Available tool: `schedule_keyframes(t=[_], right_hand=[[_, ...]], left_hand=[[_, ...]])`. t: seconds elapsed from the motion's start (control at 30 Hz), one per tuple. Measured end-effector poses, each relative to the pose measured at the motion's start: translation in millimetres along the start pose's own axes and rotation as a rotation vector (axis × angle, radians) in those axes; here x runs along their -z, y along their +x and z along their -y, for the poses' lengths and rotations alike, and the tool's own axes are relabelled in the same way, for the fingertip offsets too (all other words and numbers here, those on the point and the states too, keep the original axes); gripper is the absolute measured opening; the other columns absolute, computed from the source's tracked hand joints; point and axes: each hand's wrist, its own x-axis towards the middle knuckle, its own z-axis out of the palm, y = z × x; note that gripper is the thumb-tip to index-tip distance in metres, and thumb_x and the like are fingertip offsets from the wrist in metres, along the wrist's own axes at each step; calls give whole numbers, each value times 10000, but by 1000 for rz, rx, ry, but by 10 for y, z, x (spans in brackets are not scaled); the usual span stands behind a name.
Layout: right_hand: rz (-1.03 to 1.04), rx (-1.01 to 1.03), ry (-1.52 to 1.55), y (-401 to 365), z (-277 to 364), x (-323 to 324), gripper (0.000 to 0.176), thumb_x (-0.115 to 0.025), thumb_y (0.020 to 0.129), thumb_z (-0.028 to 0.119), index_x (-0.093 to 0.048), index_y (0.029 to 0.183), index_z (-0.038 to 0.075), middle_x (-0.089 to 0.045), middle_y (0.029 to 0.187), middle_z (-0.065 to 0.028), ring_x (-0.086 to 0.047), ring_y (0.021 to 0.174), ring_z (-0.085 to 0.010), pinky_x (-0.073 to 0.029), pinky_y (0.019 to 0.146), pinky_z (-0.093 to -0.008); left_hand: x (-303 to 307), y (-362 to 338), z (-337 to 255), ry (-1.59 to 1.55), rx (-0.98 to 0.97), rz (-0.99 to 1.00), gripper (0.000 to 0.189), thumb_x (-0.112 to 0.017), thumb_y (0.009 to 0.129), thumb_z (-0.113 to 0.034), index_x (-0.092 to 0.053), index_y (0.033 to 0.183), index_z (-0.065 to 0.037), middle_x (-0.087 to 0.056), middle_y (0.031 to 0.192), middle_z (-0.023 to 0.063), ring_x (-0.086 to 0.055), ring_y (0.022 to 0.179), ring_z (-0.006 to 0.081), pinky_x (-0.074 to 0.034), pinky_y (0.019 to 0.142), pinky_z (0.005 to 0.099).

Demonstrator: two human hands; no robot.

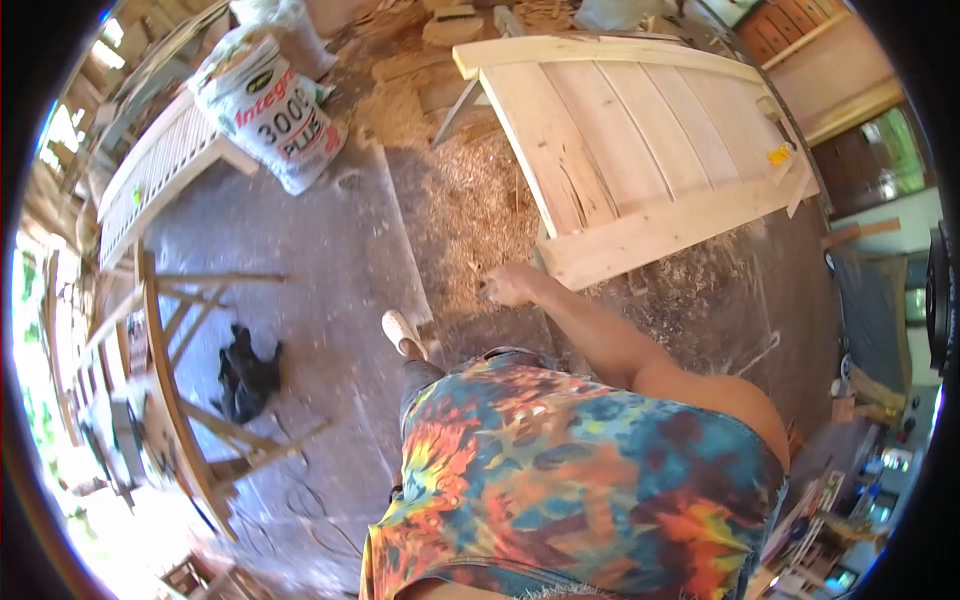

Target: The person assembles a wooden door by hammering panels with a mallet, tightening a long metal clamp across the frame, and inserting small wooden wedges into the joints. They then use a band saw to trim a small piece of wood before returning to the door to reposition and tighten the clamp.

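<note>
My right hand (511,286) reaches forward at the end of my bare arm, just off the near left corner of a pale wooden panel (640,150). Its fingers look curled in. Something dark shows at the fingertips, too small to make out. The panel is made of several boards between two long rails and lies raised on supports, with dark cracks in one board. A small yellow object (780,155) rests near its right end. My left hand is out of view.
Wood shavings (480,215) cover the floor around the panel. A full white sack (270,115) leans by a slatted frame (155,175) at left. Below them are a wooden trestle (185,400), a black bag-like heap (247,375) and a loose cable (320,510). My shoe (400,328) stands mid-floor.
</note>
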Motion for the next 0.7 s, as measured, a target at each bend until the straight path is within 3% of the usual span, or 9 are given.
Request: schedule_keyframes(t=[0.17, 0.23, 0.33, 0.47, 0.5, 0.53, 0.57, 0.63, 0.7], right_hand=[[163, -251, 9, 679, -132, -141, 426, -600, 786, 268, -626, 1208, 225, -655, 1097, -158, -639, 982, -320, -517, 822, -421], [176, -310, 70, 395, 796, 840, 423, -613, 788, 290, -630, 1200, 198, -655, 1096, -162, -634, 995, -326, -510, 839, -416], [-230, -295, 307, 678, 795, 777, 436, -624, 789, 337, -636, 1170, 125, -655, 1081, -179, -629, 1000, -336, -502, 857, -416], [-315, -411, 478, 940, 523, 612, 502, -650, 773, 371, -626, 1141, 29, -649, 1076, -207, -624, 1004, -346, -490, 882, -406], [-257, -500, 511, 947, 578, 787, 492, -655, 771, 361, -628, 1138, 34, -650, 1075, -206, -625, 1000, -347, -491, 880, -405], [-206, -591, 538, 963, 621, 1052, 483, -660, 768, 352, -630, 1135, 39, -651, 1075, -206, -627, 997, -347, -492, 878, -404], [-175, -636, 479, 1081, 421, 962, 457, -628, 777, 363, -650, 1112, 52, -648, 1080, -211, -625, 996, -355, -494, 870, -414], [-155, -673, 419, 1417, 237, 1005, 438, -596, 785, 373, -670, 1088, 65, -645, 1086, -217, -624, 996, -362, -495, 861, -424], [-170, -825, 577, 1659, 104, 1337, 450, -611, 784, 372, -667, 1099, 56, -654, 1069, -217, -632, 997, -351, -492, 872, -414]], left_hand=[[1573, 1204, 13, 275, -141, 88, 253, -566, 828, -296, -719, 958, -143, -704, 954, 117, -690, 842, 280, -543, 692, 439], [2351, 1844, -146, 421, -217, 109, 251, -568, 824, -295, -720, 956, -145, -704, 955, 119, -690, 845, 282, -543, 694, 440], [3543, 2792, -449, 744, -352, 113, 248, -571, 819, -292, -722, 952, -148, -703, 955, 123, -689, 849, 286, -542, 697, 443], [4970, 4288, -994, 1164, -423, 99, 214, -578, 797, -275, -733, 889, -158, -704, 938, 123, -688, 852, 294, -543, 708, 441], [5548, 4063, -1839, 1013, -328, 178, 194, -588, 782, -268, -737, 822, -150, -706, 903, 125, -687, 852, 297, -543, 711, 447], [5744, 4503, -1940, 1079, -598, -170, 209, -559, 809, -289, -698, 807, -133, -685, 813, 135, -669, 732, 298, -514, 621, 417], [6039, 4727, -2339, 921, -479, 4, 229, -567, 813, -276, -676, 792, -77, -668, 760, 144, -663, 686, 286, -516, 597, 402], [6203, 5705, -2543, 138, -334, -33, 192, -597, 810, -221, -681, 892, -70, -706, 894, 110, -693, 787, 255, -553, 632, 371], [6379, 5628, -3476, -226, -111, 60, 202, -586, 809, -267, -667, 823, -83, -695, 881, 94, -669, 721, 240, -532, 609, 389]])
